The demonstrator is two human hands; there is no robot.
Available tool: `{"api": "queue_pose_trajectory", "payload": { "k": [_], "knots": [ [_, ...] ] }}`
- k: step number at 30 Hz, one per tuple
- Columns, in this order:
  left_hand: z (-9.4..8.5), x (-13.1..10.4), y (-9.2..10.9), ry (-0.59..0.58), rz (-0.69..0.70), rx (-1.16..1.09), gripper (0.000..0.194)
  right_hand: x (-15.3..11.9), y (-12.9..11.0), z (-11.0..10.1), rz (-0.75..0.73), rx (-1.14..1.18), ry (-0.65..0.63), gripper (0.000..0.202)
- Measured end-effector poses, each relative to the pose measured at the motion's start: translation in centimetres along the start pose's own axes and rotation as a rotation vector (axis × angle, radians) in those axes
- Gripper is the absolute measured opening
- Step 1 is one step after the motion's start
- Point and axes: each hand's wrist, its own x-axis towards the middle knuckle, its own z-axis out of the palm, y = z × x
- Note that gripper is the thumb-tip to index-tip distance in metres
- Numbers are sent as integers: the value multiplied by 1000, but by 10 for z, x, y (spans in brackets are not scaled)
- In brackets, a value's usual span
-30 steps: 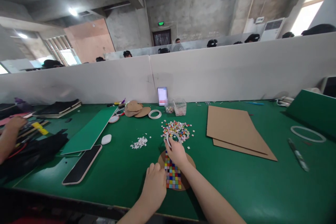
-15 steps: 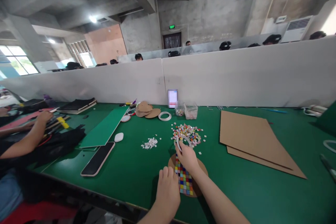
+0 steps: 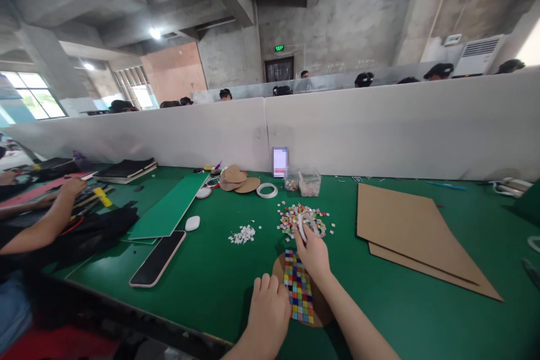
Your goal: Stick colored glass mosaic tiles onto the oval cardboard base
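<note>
here at the near edge of the bench [image 3: 211, 292], the left hand [image 3: 268, 304] rests knuckles-up against the left side of a mosaic strip [image 3: 298, 292], and whether its fingers pinch anything can't be told. the strip lies lengthwise over one brown disc [image 3: 324, 315], its little squares glossy in blue, red, yellow, green, orange and white, set in tight rows. just past its far end, the right hand [image 3: 314, 253] has thumb and fingers closed on one white ring [image 3: 301, 229], seen nearly edge-on.

out toward the left end, one dark phone [image 3: 158, 259] lies flat, no writing legible on it, partly under two green boards [image 3: 169, 208]; one white case [image 3: 193, 223] sits beside them. toward the right end, two cardboard sheets [image 3: 405, 230] overlap. mid-bench there's a heap of white chips [image 3: 243, 234], and right of it a bigger heap of coloured tiles [image 3: 291, 216], both too many to count.

up near the far edge: at least three cardboard discs [image 3: 236, 180], another white ring lying flat [image 3: 267, 190], two clear containers [image 3: 309, 183], and one upright phone [image 3: 280, 161], screen blurred out. beyond the partition [image 3: 202, 129], a lit green sign [image 3: 279, 48] is too small to read.
</note>
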Motion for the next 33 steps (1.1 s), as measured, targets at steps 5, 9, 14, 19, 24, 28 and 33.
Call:
{"api": "queue_pose_trajectory", "payload": {
  "k": [5,9,14,19,24,28,33],
  "knots": [
    [-1,-4,-8,58,-35,-57,26,9,17,-3,112,-83,56,36],
    [0,-7,-20,81,-10,-100,25,11,26,1,142,-182,65,39],
    [0,-3,-31,-20,60,-231,40,10,29,2,105,-235,55,36],
    [-2,4,-38,-51,41,-297,44,10,34,5,60,-273,64,36],
    [-5,6,-40,-74,30,-328,44,10,40,12,33,-343,55,39],
    [-6,4,-40,-78,12,-327,42,10,43,15,42,-346,38,34],
    [-5,4,-46,-4,28,-341,38,12,44,16,50,-341,15,30]
  ]
}}
